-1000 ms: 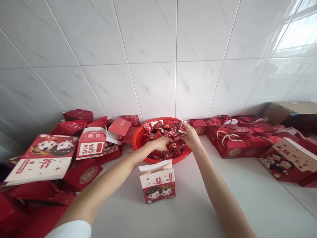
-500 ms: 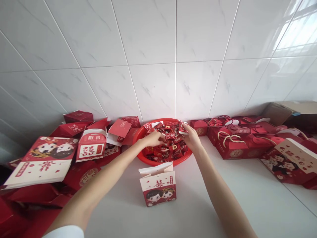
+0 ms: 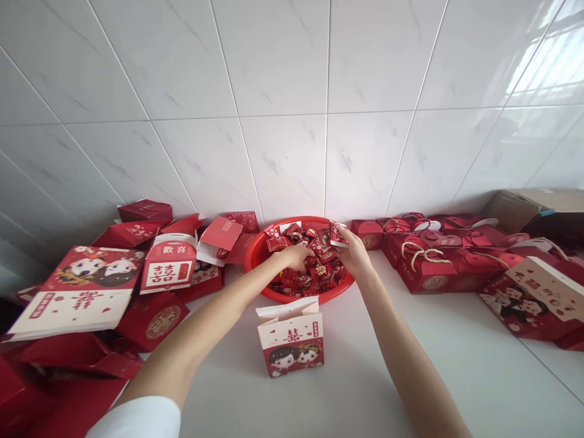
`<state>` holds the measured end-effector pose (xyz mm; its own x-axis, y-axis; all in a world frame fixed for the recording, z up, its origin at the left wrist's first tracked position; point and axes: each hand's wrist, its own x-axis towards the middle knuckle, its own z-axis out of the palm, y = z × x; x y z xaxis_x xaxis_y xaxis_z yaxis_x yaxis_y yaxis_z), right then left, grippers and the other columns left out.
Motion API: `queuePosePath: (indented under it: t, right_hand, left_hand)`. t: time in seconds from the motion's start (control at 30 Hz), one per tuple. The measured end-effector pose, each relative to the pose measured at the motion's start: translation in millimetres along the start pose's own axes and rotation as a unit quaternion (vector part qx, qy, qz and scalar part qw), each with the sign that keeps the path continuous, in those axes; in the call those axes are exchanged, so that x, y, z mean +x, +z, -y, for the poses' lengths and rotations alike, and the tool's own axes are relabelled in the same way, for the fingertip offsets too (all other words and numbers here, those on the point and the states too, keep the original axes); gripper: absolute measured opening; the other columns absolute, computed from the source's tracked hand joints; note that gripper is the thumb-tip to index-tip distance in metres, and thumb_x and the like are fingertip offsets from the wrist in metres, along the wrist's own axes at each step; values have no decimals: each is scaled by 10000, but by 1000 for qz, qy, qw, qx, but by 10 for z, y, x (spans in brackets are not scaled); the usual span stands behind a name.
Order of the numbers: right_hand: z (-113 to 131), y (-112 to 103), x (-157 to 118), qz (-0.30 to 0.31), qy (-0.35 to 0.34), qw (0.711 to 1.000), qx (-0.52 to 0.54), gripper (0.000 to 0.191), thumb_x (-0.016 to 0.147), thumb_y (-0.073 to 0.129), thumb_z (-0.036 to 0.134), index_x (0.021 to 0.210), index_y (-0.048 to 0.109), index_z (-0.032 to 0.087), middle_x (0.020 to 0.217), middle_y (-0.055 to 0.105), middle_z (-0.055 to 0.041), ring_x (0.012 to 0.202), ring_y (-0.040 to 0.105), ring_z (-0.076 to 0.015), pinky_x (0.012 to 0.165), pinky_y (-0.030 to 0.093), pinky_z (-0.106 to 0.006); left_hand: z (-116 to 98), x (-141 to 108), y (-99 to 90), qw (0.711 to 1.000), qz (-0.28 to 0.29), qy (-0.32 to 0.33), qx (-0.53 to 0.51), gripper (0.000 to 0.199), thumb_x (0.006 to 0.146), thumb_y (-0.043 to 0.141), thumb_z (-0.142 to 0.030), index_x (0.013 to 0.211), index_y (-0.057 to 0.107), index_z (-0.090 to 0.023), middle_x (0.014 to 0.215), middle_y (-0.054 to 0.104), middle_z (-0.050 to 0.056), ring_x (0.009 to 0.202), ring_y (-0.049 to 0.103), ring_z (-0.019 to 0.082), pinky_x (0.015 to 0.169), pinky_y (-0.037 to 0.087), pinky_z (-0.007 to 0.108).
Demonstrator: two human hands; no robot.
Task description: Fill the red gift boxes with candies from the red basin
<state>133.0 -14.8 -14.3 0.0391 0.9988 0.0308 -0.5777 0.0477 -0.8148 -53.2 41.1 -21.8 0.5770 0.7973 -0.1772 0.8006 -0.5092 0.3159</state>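
Note:
A red plastic basket (image 3: 256,291) full of small red-wrapped candies (image 3: 322,275) stands against the wall. Inside it, my left hand (image 3: 295,257) has its fingers curled down among the candies; whatever lies in the fingertips is hidden. At the basket's right rim, my right hand (image 3: 353,252) is closed on a red-and-white wrapped candy (image 3: 337,234). In front of the basket a red and cream gift box (image 3: 292,344) stands upright with its top open, touched by neither hand.
Unfilled-looking red cartons and a cream-and-red box (image 3: 86,298) are heaped on the left. Several red gift boxes (image 3: 426,267) with rope handles line the right, beside another cartoon-printed box (image 3: 524,298). A cardboard carton (image 3: 515,210) sits at the far right, below the tiled wall (image 3: 283,158).
My left hand has shifted slightly right and deeper into the candies. My right hand stays at the rim with its candy. The gift box has not moved.

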Motion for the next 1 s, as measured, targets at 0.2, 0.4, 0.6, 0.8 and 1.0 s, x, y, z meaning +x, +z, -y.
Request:
queuePosePath:
  t: [0.2, 0.4, 0.6, 0.8, 1.0]
  right_hand:
    - [-12, -13, 18, 2, -4, 1000, -8, 302, 656, 838, 445, 844, 724, 238, 848, 713, -23, 751, 649, -194, 591, 530, -288]
    - [0, -6, 11, 1, 15, 1000, -13, 293, 666, 837, 458, 813, 710, 239, 802, 704, -22, 722, 647, -199, 588, 540, -308]
    - [43, 53, -58, 20, 33, 999, -13, 317, 624, 875, 454, 808, 720, 247, 790, 691, 0, 690, 632, -170, 551, 563, -280]
    - [58, 74, -81, 42, 43, 998, -26, 292, 667, 853, 440, 857, 730, 255, 863, 708, 6, 725, 650, -168, 572, 589, -281]
    - [85, 103, -127, 58, 68, 994, -58, 283, 738, 812, 416, 929, 710, 233, 934, 707, -9, 706, 647, -154, 588, 619, -309]
  left_hand:
    - [-89, -158, -70, 999, -3, 11, -31, 103, 663, 725, -219, 639, 626, -207, 633, 620, -20, 626, 592, 184, 572, 390, 267]
    - [-70, -300, -167, 975, -141, 20, -168, 305, 662, 819, -421, 744, 632, -194, 754, 659, -14, 755, 618, 202, 678, 440, 284]
    - [-179, -422, -201, 908, -209, 70, -357, 424, 761, 763, -516, 956, 706, -144, 828, 692, 34, 656, 611, 162, 669, 499, 314]
    - [-339, -382, -184, 877, -279, 70, -386, 374, 814, 749, -310, 1147, 722, -143, 1070, 762, 107, 816, 709, 211, 766, 582, 363]
    - [-435, -354, -180, 908, -317, 63, -265, 300, 821, 726, -246, 1108, 759, -162, 1168, 767, 107, 986, 720, 258, 927, 571, 413]
